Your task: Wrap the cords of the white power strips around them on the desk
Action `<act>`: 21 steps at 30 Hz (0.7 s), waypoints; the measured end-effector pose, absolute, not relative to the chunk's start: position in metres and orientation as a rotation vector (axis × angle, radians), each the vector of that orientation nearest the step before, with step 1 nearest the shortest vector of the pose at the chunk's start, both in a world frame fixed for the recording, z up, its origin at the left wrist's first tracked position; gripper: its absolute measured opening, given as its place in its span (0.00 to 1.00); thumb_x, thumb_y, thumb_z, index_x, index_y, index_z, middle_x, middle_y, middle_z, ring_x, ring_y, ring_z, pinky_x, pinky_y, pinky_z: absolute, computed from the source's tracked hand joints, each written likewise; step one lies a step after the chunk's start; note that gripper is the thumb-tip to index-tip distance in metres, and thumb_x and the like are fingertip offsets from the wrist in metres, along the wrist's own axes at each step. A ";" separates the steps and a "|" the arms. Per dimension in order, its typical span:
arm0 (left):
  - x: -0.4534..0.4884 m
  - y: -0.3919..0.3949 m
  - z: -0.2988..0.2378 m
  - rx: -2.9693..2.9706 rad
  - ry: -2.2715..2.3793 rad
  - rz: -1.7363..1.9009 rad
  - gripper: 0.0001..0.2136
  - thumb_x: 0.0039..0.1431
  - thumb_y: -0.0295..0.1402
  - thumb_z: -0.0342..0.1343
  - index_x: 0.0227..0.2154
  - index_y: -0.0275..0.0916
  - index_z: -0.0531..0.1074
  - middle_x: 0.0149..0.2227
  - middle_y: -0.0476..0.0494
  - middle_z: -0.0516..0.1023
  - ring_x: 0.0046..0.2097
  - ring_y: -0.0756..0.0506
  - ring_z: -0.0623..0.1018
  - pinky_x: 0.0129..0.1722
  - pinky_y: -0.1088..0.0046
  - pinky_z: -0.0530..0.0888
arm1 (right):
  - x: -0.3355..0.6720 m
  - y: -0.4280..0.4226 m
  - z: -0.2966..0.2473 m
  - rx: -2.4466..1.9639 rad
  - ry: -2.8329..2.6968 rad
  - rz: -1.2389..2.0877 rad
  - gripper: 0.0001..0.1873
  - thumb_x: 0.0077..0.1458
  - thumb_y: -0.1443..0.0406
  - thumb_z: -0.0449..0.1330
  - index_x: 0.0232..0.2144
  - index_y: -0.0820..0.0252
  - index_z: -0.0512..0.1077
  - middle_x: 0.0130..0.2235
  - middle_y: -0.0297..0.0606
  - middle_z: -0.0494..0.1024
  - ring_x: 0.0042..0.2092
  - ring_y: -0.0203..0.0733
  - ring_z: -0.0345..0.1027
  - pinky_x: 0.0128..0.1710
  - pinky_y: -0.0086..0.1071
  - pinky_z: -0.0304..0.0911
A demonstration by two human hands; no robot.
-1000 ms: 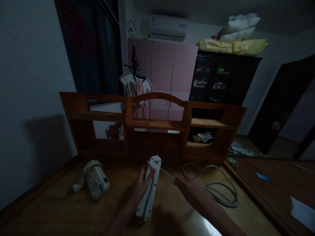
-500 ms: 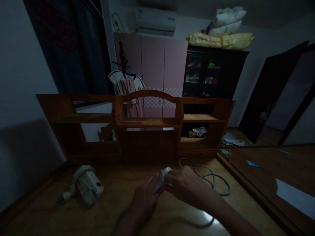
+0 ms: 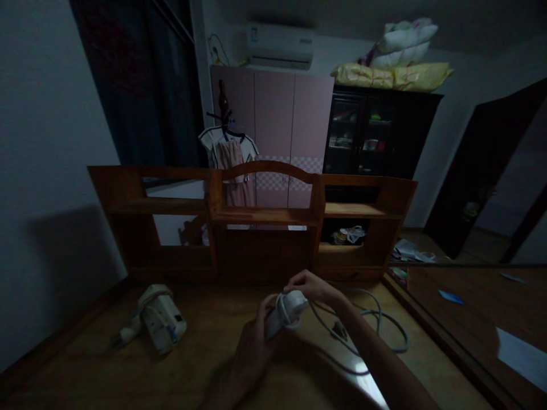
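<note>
My left hand [image 3: 255,337] is closed around a white power strip [image 3: 274,325], held tilted above the wooden desktop. A grey cord [image 3: 282,307] loops round the strip's far end. At that end my right hand [image 3: 314,286] has its fingers bent in a pinch on the cord; the fingertips are partly hidden behind the strip. The rest of the cord [image 3: 399,330] lies in loose loops on the desktop to the right, beside and beneath my right forearm. A dark plug [image 3: 339,330] rests among those loops.
A second white power strip [image 3: 162,324], its cord wrapped round it, lies at the left on the desktop [image 3: 205,319]. A wooden shelf unit [image 3: 265,216] stands along the back. A raised edge [image 3: 427,319] borders the right side, with papers [image 3: 523,353] beyond it.
My right hand has risen and moved slightly away from the strip's end, showing a cord loop round it. The cord loops on the desktop have shifted, and the plug now shows. The view has turned slightly.
</note>
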State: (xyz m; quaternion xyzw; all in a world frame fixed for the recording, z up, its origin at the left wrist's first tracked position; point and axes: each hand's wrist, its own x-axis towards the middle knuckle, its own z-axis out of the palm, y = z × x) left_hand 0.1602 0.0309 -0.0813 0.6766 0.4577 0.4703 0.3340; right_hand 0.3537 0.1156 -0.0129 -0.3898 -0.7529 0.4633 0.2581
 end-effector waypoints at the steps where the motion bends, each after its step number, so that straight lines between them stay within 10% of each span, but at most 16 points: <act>1: 0.161 0.032 -0.079 1.658 1.198 1.268 0.35 0.51 0.43 0.60 0.60 0.46 0.53 0.46 0.41 0.76 0.44 0.40 0.77 0.41 0.69 0.72 | 0.352 0.118 -0.017 -1.100 -2.044 1.233 0.23 0.50 0.48 0.58 0.26 0.66 0.74 0.21 0.28 0.64 0.23 0.29 0.53 0.23 0.23 0.51; 10: 0.140 0.065 -0.075 1.137 1.310 1.599 0.27 0.50 0.48 0.59 0.50 0.40 0.64 0.49 0.41 0.74 0.51 0.40 0.74 0.50 0.67 0.68 | 0.330 0.123 -0.033 -1.512 -2.224 0.766 0.35 0.56 0.42 0.48 0.21 0.65 0.76 0.17 0.35 0.66 0.20 0.34 0.60 0.22 0.27 0.50; 14: 0.128 0.077 -0.080 1.117 1.326 1.606 0.24 0.52 0.51 0.56 0.46 0.39 0.66 0.46 0.41 0.75 0.49 0.40 0.74 0.50 0.66 0.68 | 0.327 0.098 -0.005 -1.640 -2.342 0.040 0.28 0.61 0.49 0.48 0.25 0.60 0.76 0.27 0.44 0.77 0.31 0.42 0.72 0.27 0.29 0.53; 21: 0.149 0.062 -0.073 1.201 1.468 1.464 0.30 0.52 0.48 0.57 0.54 0.41 0.58 0.50 0.39 0.72 0.53 0.38 0.72 0.50 0.65 0.67 | 0.314 0.037 0.046 -1.174 -2.618 -0.196 0.11 0.59 0.66 0.53 0.26 0.59 0.72 0.28 0.37 0.78 0.28 0.39 0.71 0.25 0.30 0.49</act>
